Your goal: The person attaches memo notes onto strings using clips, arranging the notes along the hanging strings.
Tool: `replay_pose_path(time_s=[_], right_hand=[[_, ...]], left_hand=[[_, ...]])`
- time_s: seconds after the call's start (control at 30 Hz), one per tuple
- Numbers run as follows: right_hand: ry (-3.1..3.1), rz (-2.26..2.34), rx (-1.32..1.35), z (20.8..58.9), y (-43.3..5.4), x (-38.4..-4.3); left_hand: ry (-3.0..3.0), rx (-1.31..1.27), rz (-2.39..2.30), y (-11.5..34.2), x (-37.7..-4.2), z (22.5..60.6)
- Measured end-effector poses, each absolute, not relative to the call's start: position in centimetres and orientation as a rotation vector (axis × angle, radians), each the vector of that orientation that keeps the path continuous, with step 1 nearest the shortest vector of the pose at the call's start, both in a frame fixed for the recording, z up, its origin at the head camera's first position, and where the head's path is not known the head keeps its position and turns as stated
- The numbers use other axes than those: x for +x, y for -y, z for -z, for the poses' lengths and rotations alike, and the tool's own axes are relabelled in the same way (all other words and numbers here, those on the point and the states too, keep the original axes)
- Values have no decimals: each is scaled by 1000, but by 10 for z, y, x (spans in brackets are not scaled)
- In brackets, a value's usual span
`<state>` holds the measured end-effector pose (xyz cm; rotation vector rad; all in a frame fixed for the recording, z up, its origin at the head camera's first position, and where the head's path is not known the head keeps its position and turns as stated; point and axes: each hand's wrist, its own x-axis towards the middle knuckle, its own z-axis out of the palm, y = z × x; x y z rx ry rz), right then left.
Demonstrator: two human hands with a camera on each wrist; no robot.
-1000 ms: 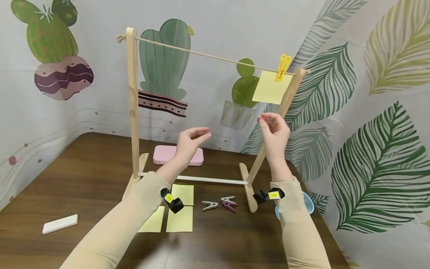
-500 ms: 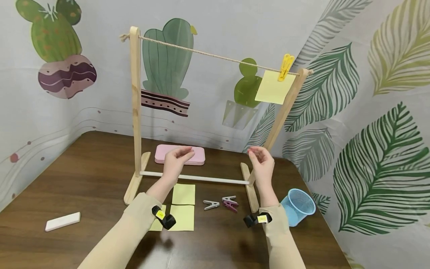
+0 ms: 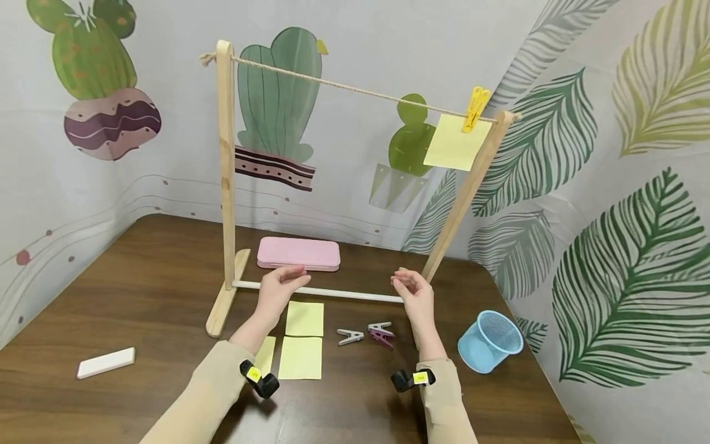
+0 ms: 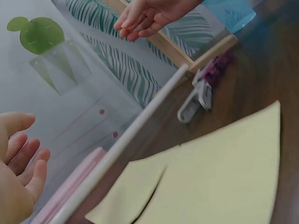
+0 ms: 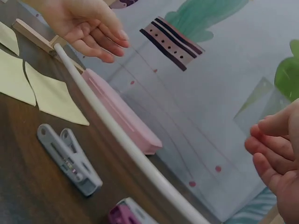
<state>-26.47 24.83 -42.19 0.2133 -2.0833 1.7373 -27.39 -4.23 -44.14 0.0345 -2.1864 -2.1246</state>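
My left hand [image 3: 275, 292] hovers above the yellow paper squares [image 3: 301, 357], its fingers loosely bent with nothing in them. Over the clothespins, my right hand [image 3: 417, 300] hangs in the air, also holding nothing. On the table between the hands lie a grey clothespin [image 3: 350, 337], a second grey one [image 5: 135, 212] and a purple clothespin [image 3: 381, 337]. A yellow clothespin [image 3: 476, 110] clamps one yellow paper square [image 3: 456, 142] onto the rope [image 3: 344, 86], close to the right post. In the left wrist view several paper squares [image 4: 224, 172] lie flat below the hand.
A wooden frame [image 3: 227, 172] with a white lower bar [image 3: 355, 294] stands across the table. Behind the bar lies a pink case [image 3: 299, 253]. A blue mesh cup [image 3: 489, 342] stands at the right, and a white block [image 3: 105, 362] lies at the left.
Both hands have come down from mid-height toward the table, the right one also moving left. The blue mesh cup, earlier mostly behind the right sleeve, now shows fully.
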Motion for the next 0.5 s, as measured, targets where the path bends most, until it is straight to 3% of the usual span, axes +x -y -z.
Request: replay_pose_path(time_s=[0.5], right_hand=[[2339,-1704,222,444,-249,-257]], left_hand=[[2378,-5,1990,49,-264,458]])
